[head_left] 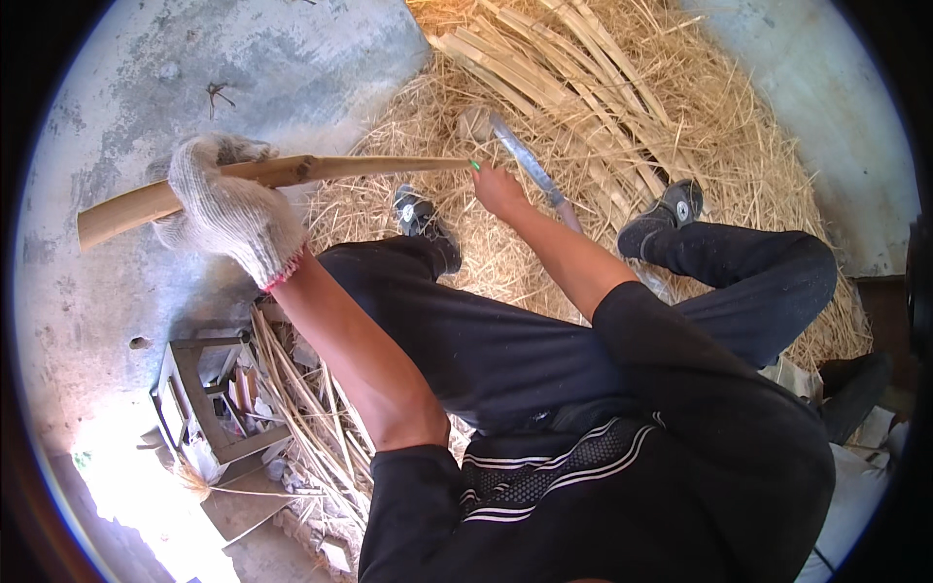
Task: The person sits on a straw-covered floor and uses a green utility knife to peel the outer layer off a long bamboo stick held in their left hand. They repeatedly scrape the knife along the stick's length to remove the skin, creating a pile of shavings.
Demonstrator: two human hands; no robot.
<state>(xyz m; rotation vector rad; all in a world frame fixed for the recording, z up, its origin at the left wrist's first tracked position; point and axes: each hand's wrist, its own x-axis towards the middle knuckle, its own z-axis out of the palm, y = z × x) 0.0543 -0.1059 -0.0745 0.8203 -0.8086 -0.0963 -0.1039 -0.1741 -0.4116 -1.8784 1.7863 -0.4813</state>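
My left hand, in a white knitted glove with a red-edged cuff, is closed around a split bamboo piece. The bamboo is held nearly level, its wide end sticking out left of the glove and a darker node just right of it. My bare right hand is closed at the narrow right end of the bamboo; a small bright green spot shows at the fingertips. A long-bladed knife lies on the shavings just right of that hand, its handle toward my forearm.
Pale shavings cover the floor between and beyond my feet. Long split bamboo strips lie in a heap ahead. At the lower left stand a small wooden frame with scraps in it and thin strips. A grey wall rises at left.
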